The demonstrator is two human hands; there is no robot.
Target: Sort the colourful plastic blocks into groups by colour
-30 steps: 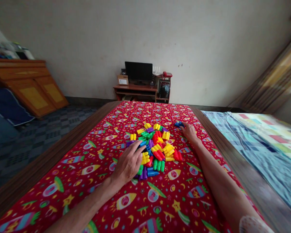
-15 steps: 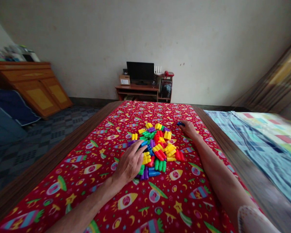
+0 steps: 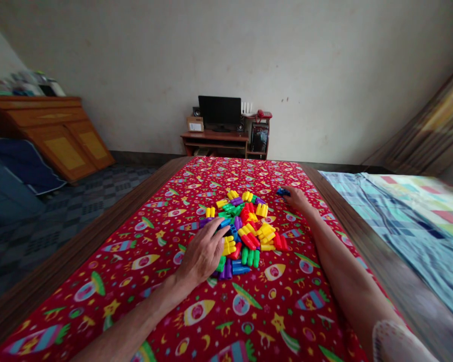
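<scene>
Unless I'm mistaken, right hand (image 3: 297, 199) holds blue block (image 3: 282, 192).

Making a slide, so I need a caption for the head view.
Left hand at a colourful pile of plastic pieces, right hand at a blue piece set apart, on red patterned cloth.

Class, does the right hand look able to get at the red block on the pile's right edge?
Probably yes: only tablecloth seems to lie between the right hand and the red block, though it's at a blue block.

Two hands (image 3: 202, 251) (image 3: 297, 199); over twenty blocks (image 3: 245, 232); one monitor (image 3: 219, 111); two speakers (image 3: 196, 111) (image 3: 240, 127); one telephone (image 3: 264, 115); one carton (image 3: 195, 124)
</scene>
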